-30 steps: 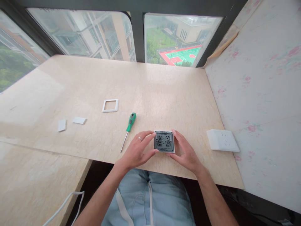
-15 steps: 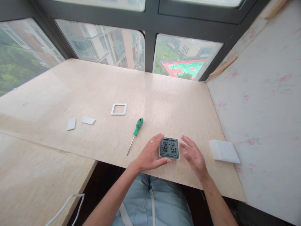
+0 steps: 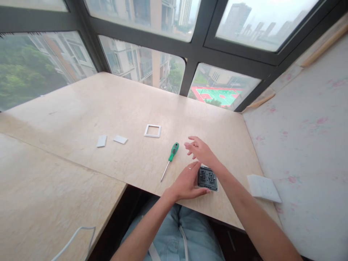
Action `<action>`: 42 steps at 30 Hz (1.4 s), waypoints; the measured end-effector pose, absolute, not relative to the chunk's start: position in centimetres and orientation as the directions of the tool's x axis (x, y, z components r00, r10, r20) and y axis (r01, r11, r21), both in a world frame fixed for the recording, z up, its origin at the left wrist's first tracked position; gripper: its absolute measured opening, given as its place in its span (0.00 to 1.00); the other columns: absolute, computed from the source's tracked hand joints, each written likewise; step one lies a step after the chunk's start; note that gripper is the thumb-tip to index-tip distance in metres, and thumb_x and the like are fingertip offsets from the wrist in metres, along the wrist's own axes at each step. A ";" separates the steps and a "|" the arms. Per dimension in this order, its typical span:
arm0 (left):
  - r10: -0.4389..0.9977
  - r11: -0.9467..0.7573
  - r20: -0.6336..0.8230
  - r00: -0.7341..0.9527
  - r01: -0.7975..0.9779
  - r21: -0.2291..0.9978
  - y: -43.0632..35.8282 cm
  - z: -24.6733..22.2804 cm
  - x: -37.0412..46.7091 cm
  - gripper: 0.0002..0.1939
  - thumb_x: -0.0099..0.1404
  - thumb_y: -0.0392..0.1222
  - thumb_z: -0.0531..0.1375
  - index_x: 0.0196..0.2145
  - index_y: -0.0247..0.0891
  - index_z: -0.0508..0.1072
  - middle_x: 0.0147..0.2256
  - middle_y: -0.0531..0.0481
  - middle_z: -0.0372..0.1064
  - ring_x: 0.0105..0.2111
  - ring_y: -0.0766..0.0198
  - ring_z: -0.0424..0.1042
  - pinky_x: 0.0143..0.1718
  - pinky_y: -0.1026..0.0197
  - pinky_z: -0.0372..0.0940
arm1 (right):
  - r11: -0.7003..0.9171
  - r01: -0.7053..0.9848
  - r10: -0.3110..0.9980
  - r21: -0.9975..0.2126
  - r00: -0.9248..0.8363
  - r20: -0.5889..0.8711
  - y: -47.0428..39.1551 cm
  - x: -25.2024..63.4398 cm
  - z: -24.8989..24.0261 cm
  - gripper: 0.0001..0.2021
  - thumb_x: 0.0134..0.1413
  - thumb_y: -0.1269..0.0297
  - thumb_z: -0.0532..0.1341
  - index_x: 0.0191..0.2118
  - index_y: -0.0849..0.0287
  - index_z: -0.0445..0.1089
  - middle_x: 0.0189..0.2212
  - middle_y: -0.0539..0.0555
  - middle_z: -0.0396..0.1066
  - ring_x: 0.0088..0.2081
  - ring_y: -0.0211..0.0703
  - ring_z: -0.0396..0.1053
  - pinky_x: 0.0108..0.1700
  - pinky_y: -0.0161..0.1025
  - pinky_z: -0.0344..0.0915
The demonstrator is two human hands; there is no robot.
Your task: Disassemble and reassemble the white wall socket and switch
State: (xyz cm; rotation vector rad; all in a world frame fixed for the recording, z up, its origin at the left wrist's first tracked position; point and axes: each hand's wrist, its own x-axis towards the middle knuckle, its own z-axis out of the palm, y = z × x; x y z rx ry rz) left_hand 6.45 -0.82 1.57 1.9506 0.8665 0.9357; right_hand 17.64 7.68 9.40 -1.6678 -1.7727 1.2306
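My left hand (image 3: 188, 182) is curled around the left side of a dark grey wall switch base (image 3: 208, 178), its thumb along the near edge and its fingertips at the far edge. The base lies face up near the counter's front edge, part of it hidden by my hands. Above and beyond it, my right hand (image 3: 200, 149) is in the air with its fingers apart and nothing in them. Left of that hand, a screwdriver (image 3: 173, 152) with a green handle rests on the counter, its metal shaft pointing toward me.
A white frame (image 3: 152, 136) lies farther back on the counter (image 3: 89, 108). Two small white switch covers (image 3: 101, 141) are to its left. A white socket box (image 3: 264, 188) sits by the papered wall at right. A white cable (image 3: 71, 239) runs at lower left, and windows rise behind.
My right hand has moved from the right of the switch base to beyond it, crossing toward the screwdriver. My left hand stays on the base. The view has tilted up and shifted left.
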 end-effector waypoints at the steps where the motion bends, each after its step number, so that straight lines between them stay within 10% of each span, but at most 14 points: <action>1: 0.819 -0.451 0.300 0.489 0.223 0.864 -0.8 1.7 6.4 0.49 0.57 0.59 0.68 0.67 0.37 0.52 0.64 0.31 0.58 0.64 0.36 0.58 0.62 0.35 0.57 | -0.142 0.632 0.929 -0.762 -0.180 -0.323 8.8 16.4 9.1 0.29 0.62 0.49 0.60 0.63 0.60 0.58 0.42 0.61 0.77 0.30 0.42 0.76 0.26 0.34 0.69; 8: 0.820 -0.467 0.356 0.449 0.164 0.869 -0.9 1.5 6.3 0.37 0.59 0.60 0.66 0.57 0.34 0.63 0.56 0.32 0.66 0.55 0.39 0.67 0.56 0.39 0.63 | -0.267 0.706 0.875 -0.656 -0.109 -0.472 11.8 10.6 6.4 0.30 0.40 0.65 0.75 0.49 0.66 0.65 0.22 0.55 0.75 0.14 0.43 0.68 0.18 0.37 0.64; 16: 0.819 -0.456 0.361 0.447 0.124 0.881 -1.0 1.8 6.2 0.39 0.59 0.58 0.67 0.61 0.38 0.60 0.59 0.34 0.64 0.58 0.40 0.65 0.59 0.39 0.60 | -0.265 0.279 0.912 -0.923 -0.236 -0.334 10.8 11.6 7.8 0.12 0.46 0.63 0.71 0.30 0.60 0.67 0.24 0.50 0.72 0.24 0.36 0.71 0.26 0.32 0.68; 22: 0.823 -0.452 0.331 0.462 0.179 0.874 -1.1 1.7 6.1 0.40 0.61 0.57 0.66 0.63 0.38 0.56 0.60 0.34 0.63 0.59 0.40 0.63 0.60 0.38 0.59 | -0.173 -0.135 0.971 -0.976 -0.188 -0.146 8.1 14.7 11.5 0.22 0.49 0.43 0.67 0.41 0.56 0.71 0.32 0.50 0.76 0.32 0.37 0.74 0.35 0.34 0.71; 26: 0.812 -0.475 0.359 0.460 0.163 0.865 -1.0 1.5 6.2 0.38 0.62 0.56 0.65 0.63 0.38 0.57 0.59 0.36 0.64 0.58 0.42 0.65 0.59 0.40 0.61 | -0.211 -0.346 0.965 -0.914 -0.223 -0.139 4.8 16.1 12.5 0.25 0.46 0.47 0.73 0.46 0.56 0.72 0.35 0.52 0.77 0.34 0.40 0.75 0.38 0.38 0.72; 42: 0.893 -0.344 0.253 0.371 0.202 0.917 -0.9 -0.5 6.6 0.38 0.66 0.57 0.62 0.66 0.39 0.54 0.64 0.34 0.57 0.64 0.45 0.60 0.64 0.38 0.57 | -0.076 -0.541 0.996 -0.837 -0.088 -0.034 -4.6 21.1 14.0 0.22 0.55 0.41 0.64 0.45 0.53 0.70 0.27 0.47 0.64 0.24 0.35 0.63 0.23 0.32 0.62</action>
